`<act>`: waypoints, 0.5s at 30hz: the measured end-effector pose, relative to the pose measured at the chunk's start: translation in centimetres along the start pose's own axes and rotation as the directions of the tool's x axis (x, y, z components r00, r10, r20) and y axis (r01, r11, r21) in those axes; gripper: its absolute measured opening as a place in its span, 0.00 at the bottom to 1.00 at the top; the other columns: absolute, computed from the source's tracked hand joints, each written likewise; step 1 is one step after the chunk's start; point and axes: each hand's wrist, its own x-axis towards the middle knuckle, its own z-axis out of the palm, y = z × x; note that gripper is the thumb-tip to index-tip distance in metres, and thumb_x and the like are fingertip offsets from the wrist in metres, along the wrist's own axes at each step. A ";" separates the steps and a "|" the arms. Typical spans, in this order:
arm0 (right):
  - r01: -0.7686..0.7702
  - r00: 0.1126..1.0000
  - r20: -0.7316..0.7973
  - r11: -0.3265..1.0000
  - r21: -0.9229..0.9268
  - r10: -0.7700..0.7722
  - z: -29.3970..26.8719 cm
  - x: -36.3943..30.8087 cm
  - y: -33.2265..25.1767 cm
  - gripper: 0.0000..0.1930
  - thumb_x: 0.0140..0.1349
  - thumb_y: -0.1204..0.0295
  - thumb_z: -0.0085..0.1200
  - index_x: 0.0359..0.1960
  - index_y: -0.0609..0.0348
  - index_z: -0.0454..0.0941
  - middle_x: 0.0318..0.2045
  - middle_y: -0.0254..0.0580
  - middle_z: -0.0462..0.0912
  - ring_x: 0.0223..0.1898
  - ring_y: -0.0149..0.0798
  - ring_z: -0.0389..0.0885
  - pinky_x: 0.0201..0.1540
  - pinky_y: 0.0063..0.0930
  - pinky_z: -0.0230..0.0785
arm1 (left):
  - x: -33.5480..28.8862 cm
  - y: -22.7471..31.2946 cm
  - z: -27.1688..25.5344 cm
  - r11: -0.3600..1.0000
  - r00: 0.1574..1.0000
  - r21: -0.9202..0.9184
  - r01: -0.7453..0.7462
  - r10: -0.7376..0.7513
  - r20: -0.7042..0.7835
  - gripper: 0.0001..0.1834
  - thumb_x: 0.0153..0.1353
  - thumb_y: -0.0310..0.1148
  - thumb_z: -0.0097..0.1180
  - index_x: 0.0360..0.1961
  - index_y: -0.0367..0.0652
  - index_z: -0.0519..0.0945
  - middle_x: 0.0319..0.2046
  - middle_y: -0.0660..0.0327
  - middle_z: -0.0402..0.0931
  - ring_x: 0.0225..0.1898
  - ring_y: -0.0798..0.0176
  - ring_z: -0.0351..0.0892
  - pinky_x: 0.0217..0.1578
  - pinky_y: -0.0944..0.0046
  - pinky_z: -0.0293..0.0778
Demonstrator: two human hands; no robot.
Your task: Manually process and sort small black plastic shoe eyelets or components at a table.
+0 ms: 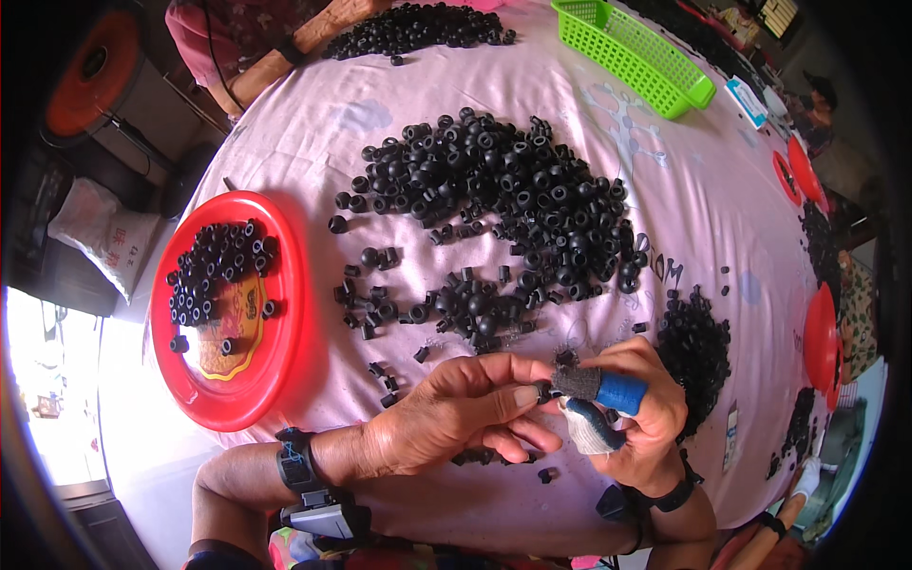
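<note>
My left hand [465, 408] is closed, pinching a small black rubber piece [543, 390] between thumb and forefinger. Close against it on the right, my right hand [655, 408] has its fingers curled in. One of its digits wears a grey, rough-looking cover with a blue band [622, 391]; another has a white and blue cloth wrap [584, 427]. A dark bit [567, 358] shows at the right fingertips, too small to name. Ahead of both hands spreads a large pile of black rubber pieces [513, 180], some round, some like short tubes.
On the left, a red round tray [290, 380] holds black ring-like pieces. A smaller black heap [693, 351] lies right of my hands. Far off are a green basket [627, 57], another black pile [427, 30] and a person's arm [256, 76]. Pink cloth [313, 142] covers the table.
</note>
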 end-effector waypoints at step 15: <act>0.009 0.999 0.050 1.000 -0.006 -0.009 0.0 -0.3 0.5 0.16 0.42 0.79 0.67 0.37 0.60 0.83 0.37 0.43 0.86 0.34 0.47 0.84 0.37 0.34 0.76 | -0.2 0.3 0.3 0.967 0.992 0.228 -0.110 0.121 -0.037 0.17 0.70 0.29 0.54 0.57 0.36 0.73 0.41 0.61 0.81 0.40 0.69 0.84 0.36 0.74 0.83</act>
